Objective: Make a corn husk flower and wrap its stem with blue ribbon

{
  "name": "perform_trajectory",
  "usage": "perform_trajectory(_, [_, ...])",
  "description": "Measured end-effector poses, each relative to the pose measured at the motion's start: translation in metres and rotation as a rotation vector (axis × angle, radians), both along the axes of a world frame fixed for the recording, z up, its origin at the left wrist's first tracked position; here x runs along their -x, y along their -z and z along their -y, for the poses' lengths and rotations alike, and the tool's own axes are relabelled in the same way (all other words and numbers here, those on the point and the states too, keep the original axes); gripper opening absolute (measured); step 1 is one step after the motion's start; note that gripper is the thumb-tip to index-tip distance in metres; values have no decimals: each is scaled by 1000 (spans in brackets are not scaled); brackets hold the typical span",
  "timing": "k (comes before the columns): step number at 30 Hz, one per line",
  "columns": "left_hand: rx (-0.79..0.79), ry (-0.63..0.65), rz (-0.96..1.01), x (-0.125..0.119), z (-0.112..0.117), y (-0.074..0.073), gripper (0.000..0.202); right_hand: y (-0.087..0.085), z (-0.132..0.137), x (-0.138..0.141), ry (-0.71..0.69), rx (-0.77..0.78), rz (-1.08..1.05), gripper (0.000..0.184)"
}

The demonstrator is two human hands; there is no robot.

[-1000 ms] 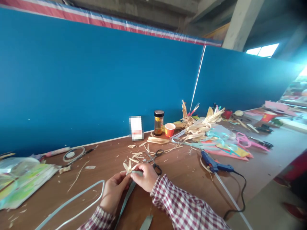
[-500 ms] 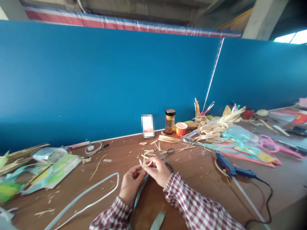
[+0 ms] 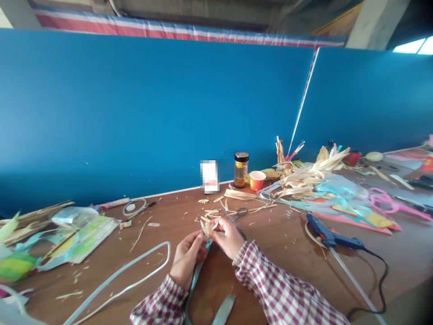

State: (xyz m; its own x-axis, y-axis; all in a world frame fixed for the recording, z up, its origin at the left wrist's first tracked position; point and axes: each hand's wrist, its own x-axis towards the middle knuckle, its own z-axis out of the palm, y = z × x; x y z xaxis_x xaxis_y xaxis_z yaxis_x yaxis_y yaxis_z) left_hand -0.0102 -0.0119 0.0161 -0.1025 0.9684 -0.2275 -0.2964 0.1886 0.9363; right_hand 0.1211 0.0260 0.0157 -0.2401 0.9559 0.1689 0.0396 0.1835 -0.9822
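Observation:
Between my two hands is a small pale corn-husk flower [image 3: 209, 227] with pointed petals spreading upward. My left hand [image 3: 186, 257] is closed around its base, and a blue-green ribbon [image 3: 194, 289] runs down from there toward the table's near edge. My right hand [image 3: 227, 238] pinches the flower's petals from the right side with thumb and forefinger. Just beyond the right hand lies a pair of dark scissors [image 3: 241, 212], partly hidden by it. A loose piece of ribbon [image 3: 224, 310] rests on the table below the hands.
A blue glue gun [image 3: 333, 235] with a black cord lies at the right. Behind stand a lidded jar [image 3: 241, 170] and a red paper cup [image 3: 257, 181]. Dried husks [image 3: 313, 178] and pink scissors [image 3: 389, 202] are back right. A bent pale tube [image 3: 135, 259] lies left.
The fingers have shifted slightly on the flower, which is turned a little and partly more covered by the right hand. The whole view has moved slightly.

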Motion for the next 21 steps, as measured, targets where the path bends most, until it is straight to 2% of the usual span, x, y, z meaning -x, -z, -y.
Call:
perform_trajectory(7, [-18, 66, -27, 0, -3, 7, 48, 6, -1, -1, 57, -50, 41, 29])
perform_trajectory(12, [-61, 77, -26, 1, -4, 8, 46, 0, 2, -1, 30, -30, 43, 33])
perform_trajectory(21, [-36, 79, -30, 4, -5, 12, 44, -3, 4, -1, 30, -27, 96, 34])
